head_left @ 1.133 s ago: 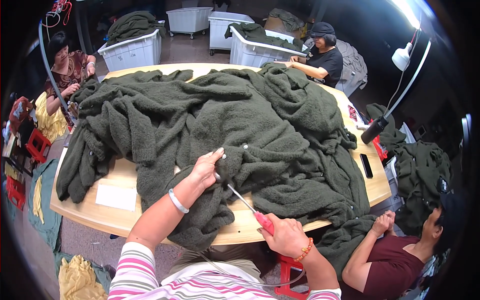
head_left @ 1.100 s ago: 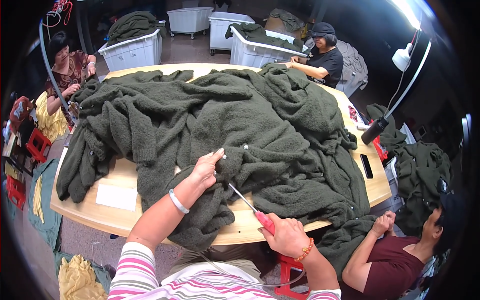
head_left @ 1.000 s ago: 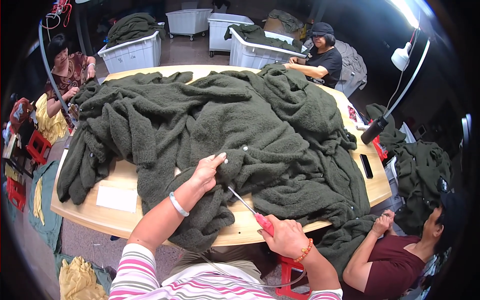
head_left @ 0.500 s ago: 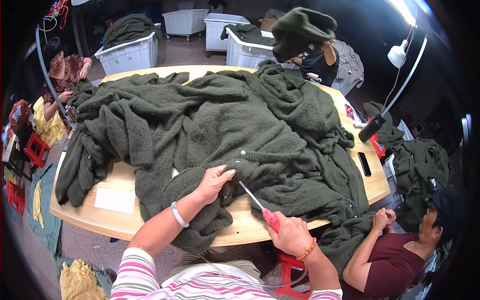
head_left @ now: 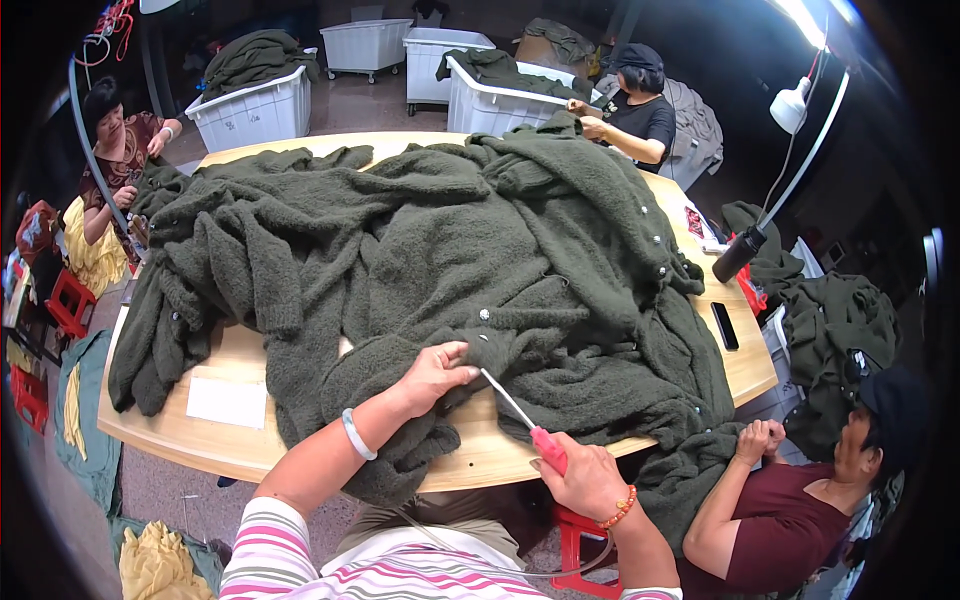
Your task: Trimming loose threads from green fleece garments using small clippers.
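Dark green fuzzy knit cardigans (head_left: 430, 250) lie heaped over the wooden table. My left hand (head_left: 437, 380) is closed on a fold of one at the near edge, thumb and fingers pinching the knit. Just beyond it sits a shiny white button (head_left: 484, 314), with a second small pale spot below it. In my right hand (head_left: 588, 482) is a pink-handled tool (head_left: 512, 402) with a long thin metal shaft. Its tip points up and left, right by my left thumb; whether it touches the cloth I cannot tell. A thin cord (head_left: 480, 574) loops below my right wrist.
Co-workers are at the left, the far right corner and the near right (head_left: 785, 500), handling green knits. A phone (head_left: 725, 326), a white paper (head_left: 227, 402) and a black-based lamp (head_left: 740, 254) are on the table. White wheeled bins (head_left: 250, 115) stand behind; a red stool (head_left: 582, 550) is below.
The far co-worker has lowered a raised green knit onto the heap, baring a row of buttons. My tool's tip and left fingertips have come slightly closer together.
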A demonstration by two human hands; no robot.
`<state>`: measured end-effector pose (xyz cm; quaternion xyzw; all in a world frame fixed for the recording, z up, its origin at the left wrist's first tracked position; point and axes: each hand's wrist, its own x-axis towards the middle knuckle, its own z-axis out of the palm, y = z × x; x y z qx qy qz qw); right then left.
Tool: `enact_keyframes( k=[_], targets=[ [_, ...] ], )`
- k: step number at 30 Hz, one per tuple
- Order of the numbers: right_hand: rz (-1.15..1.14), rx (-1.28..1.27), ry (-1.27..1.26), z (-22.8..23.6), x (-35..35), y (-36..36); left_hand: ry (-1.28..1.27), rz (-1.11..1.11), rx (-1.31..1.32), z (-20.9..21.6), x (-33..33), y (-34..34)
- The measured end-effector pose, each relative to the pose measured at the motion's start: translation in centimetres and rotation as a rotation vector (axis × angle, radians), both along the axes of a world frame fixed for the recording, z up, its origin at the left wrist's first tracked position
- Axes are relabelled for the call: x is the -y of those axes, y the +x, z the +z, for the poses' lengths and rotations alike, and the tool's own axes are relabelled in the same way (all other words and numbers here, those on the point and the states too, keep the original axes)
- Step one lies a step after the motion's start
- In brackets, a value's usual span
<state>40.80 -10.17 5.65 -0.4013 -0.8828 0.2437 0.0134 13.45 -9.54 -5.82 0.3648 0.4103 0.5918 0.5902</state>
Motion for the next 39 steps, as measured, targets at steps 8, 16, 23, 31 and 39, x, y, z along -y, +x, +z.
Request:
enact_keyframes(
  k=[8, 16, 23, 31, 39],
  targets=[
    [-0.084, -0.058, 0.051, -1.4, -0.6, 1.4, -0.223, 0.081, 0.017, 0.3, -1.9, 1.5],
    [-0.035, 0.061, -0.026, -0.9, -0.1, 1.7, -0.181, 0.140, -0.033, -1.6, -1.9, 2.1],
    [-0.100, -0.068, 0.030, -1.3, -0.5, 2.6, -0.090, 0.079, -0.196, 0.2, -0.6, 4.0],
    [-0.295, -0.342, -0.070, -2.6, -3.3, 3.2, 0.164, -0.829, -0.565, 2.0, 5.4, 12.4],
    [-0.446, -0.253, -0.195, -3.5, -9.5, 3.2, 0.070, -0.463, -0.507, 4.3, 1.7, 8.7]
  ],
)
